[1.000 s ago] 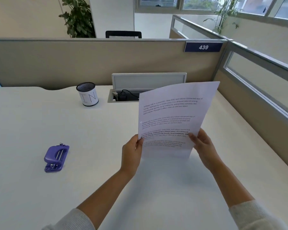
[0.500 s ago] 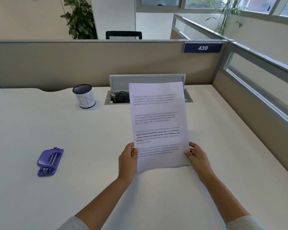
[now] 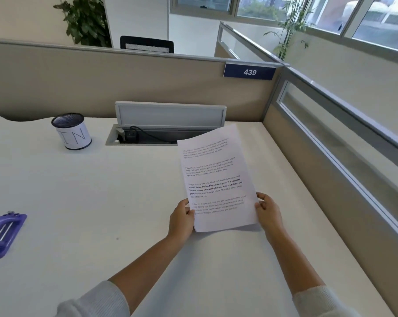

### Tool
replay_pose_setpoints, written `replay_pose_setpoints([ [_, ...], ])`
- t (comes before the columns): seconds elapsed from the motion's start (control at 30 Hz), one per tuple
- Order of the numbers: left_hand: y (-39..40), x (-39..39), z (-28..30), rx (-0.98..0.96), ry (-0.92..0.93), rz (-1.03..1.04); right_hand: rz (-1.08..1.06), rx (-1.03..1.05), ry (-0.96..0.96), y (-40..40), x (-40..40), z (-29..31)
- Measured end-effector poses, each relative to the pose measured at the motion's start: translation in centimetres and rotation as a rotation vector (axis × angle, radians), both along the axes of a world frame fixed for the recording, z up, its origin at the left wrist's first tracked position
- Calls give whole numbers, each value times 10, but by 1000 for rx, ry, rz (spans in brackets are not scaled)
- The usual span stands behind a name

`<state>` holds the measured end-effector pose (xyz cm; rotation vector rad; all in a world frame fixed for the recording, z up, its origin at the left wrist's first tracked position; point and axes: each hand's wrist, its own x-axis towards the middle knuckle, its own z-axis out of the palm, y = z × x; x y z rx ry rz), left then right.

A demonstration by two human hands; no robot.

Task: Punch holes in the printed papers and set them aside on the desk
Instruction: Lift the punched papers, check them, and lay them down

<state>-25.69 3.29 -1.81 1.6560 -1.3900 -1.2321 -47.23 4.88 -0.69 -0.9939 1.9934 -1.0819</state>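
Observation:
A printed paper point(image 3: 216, 175) with several blocks of text is held low over the right part of the white desk point(image 3: 90, 202), its lower edge near the surface. My left hand point(image 3: 182, 218) grips its lower left edge and my right hand point(image 3: 268, 210) grips its lower right edge. A purple hole punch point(image 3: 2, 234) lies at the far left edge of the view, well apart from both hands.
A mesh pen cup point(image 3: 71, 131) labelled "IN" stands at the back left. An open cable tray point(image 3: 161, 124) with a plug sits at the back centre. Beige partitions point(image 3: 124, 83) close the desk behind and on the right.
The paper went from tilted and raised to straight, then moved right and down toward the desk with both hands. My view shifted right, pushing the punch to the left edge.

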Motion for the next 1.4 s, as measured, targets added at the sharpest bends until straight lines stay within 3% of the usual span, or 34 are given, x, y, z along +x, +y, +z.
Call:
replay_pose_setpoints([
  [0.3,-10,-80,7,-28,-65,-129,-177,97,109,-2,-83,-8],
  [0.53,-15,-139,-1,-18,-36,-205,-179,150,161,-7,-141,-13],
  [1.0,-11,-163,-5,-255,-91,-323,-288,180,341,-11,-170,-20],
  [1.17,-12,-136,-12,-350,-397,-389,-234,170,470,-5,-153,-18],
  [1.3,-10,-102,-16,-481,-661,-459,-72,156,629,3,-124,-20],
  [1.4,-12,-72,-15,-585,-814,-375,30,224,771,3,-101,-21],
])
